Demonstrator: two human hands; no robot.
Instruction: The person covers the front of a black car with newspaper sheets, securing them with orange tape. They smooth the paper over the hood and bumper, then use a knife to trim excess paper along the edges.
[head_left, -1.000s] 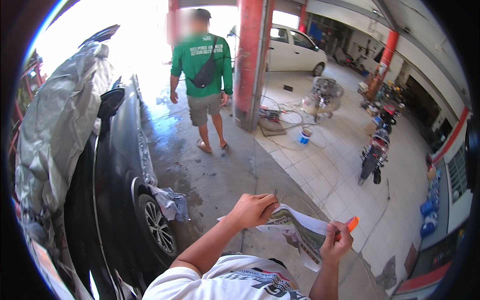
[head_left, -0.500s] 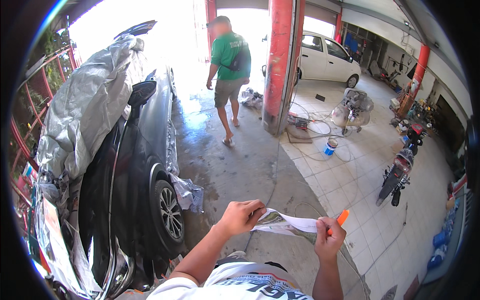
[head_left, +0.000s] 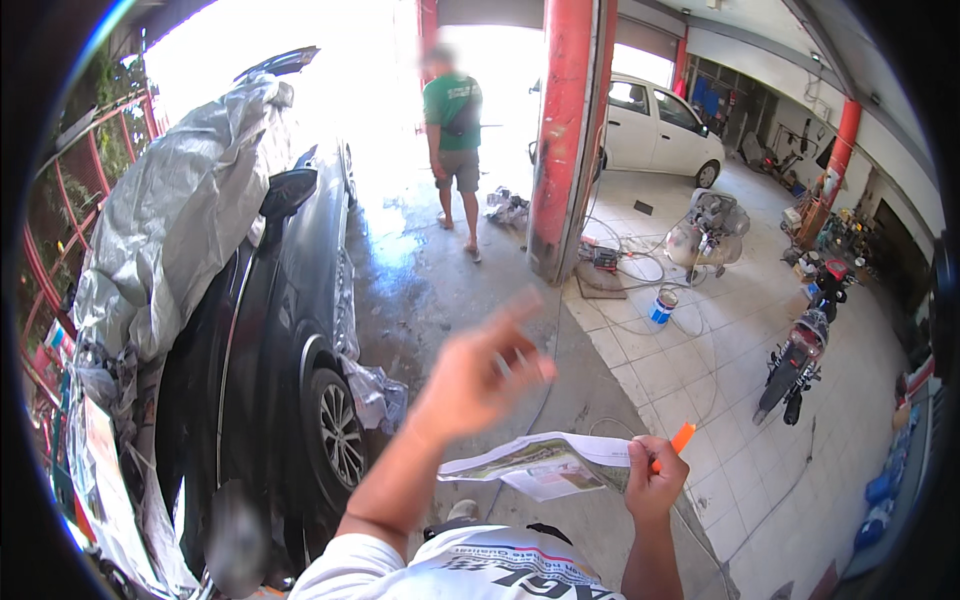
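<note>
My right hand [head_left: 657,477] is closed on the right end of a printed paper sheet [head_left: 540,462]. A slim orange object [head_left: 675,446] sticks out of the same hand at its upper right; its exact kind is hard to make out. The sheet hangs out to the left, slightly bowed, with coloured pictures and white margins on it. My left hand [head_left: 480,380] is raised above the paper and apart from it. Its fingers are spread, holding nothing, and partly blurred.
A dark car [head_left: 290,330], partly under a grey cover [head_left: 180,210], stands at my left. Ahead, a person in a green shirt [head_left: 455,105] is near a red pillar [head_left: 565,140]. A compressor [head_left: 705,240], a paint can [head_left: 663,307], hoses and a motorcycle [head_left: 800,350] are at right.
My left hand has let go of the paper and risen above it. The freed left end of the sheet has spread out lower. The person in green has walked farther away.
</note>
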